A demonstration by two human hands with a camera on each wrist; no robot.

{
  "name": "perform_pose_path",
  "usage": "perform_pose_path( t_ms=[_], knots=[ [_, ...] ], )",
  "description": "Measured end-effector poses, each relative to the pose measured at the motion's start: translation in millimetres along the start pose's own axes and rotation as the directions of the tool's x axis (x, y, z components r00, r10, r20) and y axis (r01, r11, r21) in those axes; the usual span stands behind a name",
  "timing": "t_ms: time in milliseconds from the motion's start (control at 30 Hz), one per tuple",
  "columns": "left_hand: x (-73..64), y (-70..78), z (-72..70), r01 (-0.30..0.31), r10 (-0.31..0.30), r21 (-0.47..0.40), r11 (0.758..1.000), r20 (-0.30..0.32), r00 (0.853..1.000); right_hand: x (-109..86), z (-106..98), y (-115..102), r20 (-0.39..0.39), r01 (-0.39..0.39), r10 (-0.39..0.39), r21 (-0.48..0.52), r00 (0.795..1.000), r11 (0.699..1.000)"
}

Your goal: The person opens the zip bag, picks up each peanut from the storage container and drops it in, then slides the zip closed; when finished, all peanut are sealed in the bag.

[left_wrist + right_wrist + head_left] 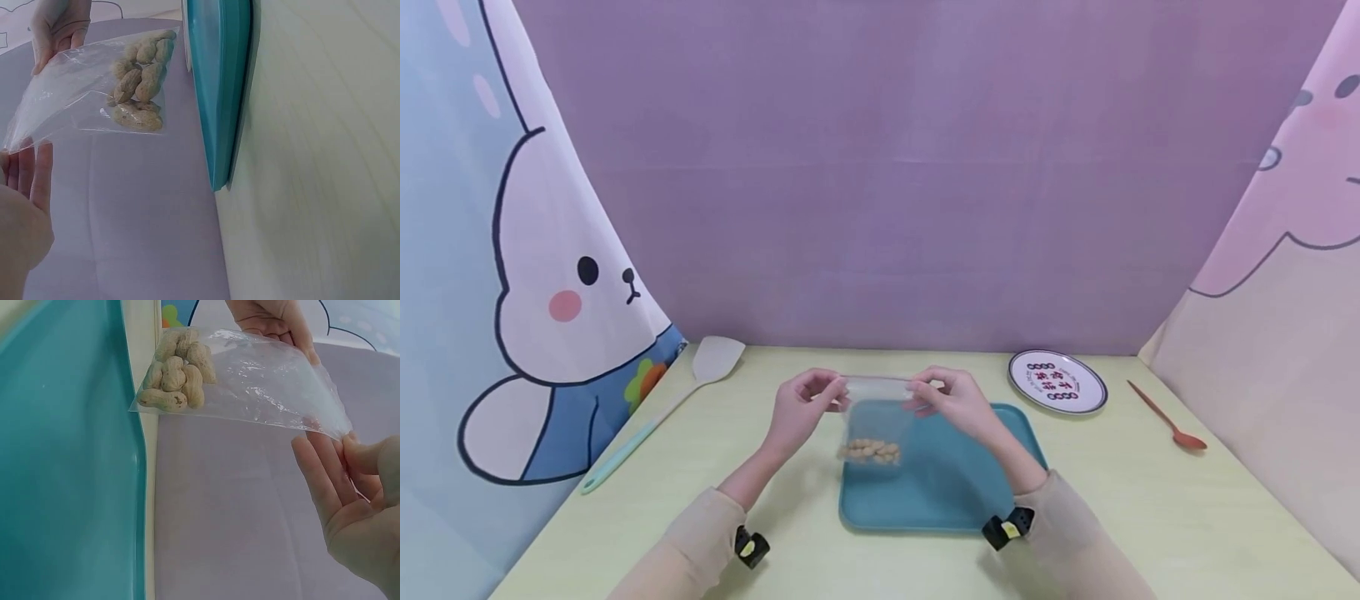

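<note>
A clear plastic bag [877,417] hangs between my two hands above the left part of a teal tray [940,508]. Several unshelled peanuts [871,451] lie gathered in the bag's lower end. My left hand [808,404] pinches the top left corner of the bag between thumb and fingers. At the top right corner, my right hand [951,400] pinches the bag the same way. The right wrist view shows the peanuts [178,372] through the film, with the right thumb pressed on the bag's edge. In the left wrist view the bag [81,94] stretches between both hands.
A white plate [1057,382] with red and dark print lies behind the tray to the right. Farther right is a reddish-brown spoon [1172,423]. Along the left side lies a spatula [662,417] with a pale green handle. A purple cloth [880,183] backs the table.
</note>
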State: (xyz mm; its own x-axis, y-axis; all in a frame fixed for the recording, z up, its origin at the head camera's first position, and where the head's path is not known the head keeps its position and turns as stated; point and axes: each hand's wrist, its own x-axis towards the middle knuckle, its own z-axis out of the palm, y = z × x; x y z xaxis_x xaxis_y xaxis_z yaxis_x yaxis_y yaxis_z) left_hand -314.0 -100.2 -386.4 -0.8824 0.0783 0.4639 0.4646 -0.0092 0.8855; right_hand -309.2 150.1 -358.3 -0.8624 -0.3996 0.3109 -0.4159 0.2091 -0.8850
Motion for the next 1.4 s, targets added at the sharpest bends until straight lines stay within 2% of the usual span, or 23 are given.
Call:
perform_pose_path(
  t_ms=[200,300,567,733,933,1067,1200,1400],
  knots=[
    [-2.2,1.2,-15.4,-0.031,0.031,-0.009,0.999,0.034,0.999,7.9,8,-3,0.032,0.046,-0.047,0.016,0.998,0.999],
    [-4.6,1.1,-26.6,-0.020,0.020,-0.016,1.000,0.038,0.999,12.3,17,-2,0.026,0.044,-0.045,0.039,0.999,0.998],
    [-16.5,1.3,-61.2,0.049,-0.048,-0.011,0.999,0.063,0.997,13.9,50,-22,0.023,0.037,-0.040,0.091,0.999,0.995],
    [-25.4,4.5,-85.9,0.095,-0.097,0.033,0.995,0.077,0.992,22.5,71,-14,0.096,-0.006,-0.006,0.125,0.995,0.992],
    [-34.4,7.3,-111.9,0.162,-0.177,0.111,0.981,0.141,0.974,28.1,89,-9,0.191,-0.097,0.060,0.190,0.980,0.977],
    [-31.8,0.8,-119.1,0.231,-0.249,0.135,0.964,0.142,0.958,31.9,96,-6,0.177,-0.161,0.128,0.182,0.976,0.970],
    [-25.0,-15.6,-119.7,0.279,-0.303,0.158,0.947,0.155,0.940,36.3,100,1,0.130,-0.201,0.181,0.158,0.975,0.967],
    [-13.6,-35.6,-115.0,0.300,-0.329,0.193,0.934,0.139,0.934,41.7,101,6,0.060,-0.235,0.229,0.112,0.972,0.966]
  ],
)
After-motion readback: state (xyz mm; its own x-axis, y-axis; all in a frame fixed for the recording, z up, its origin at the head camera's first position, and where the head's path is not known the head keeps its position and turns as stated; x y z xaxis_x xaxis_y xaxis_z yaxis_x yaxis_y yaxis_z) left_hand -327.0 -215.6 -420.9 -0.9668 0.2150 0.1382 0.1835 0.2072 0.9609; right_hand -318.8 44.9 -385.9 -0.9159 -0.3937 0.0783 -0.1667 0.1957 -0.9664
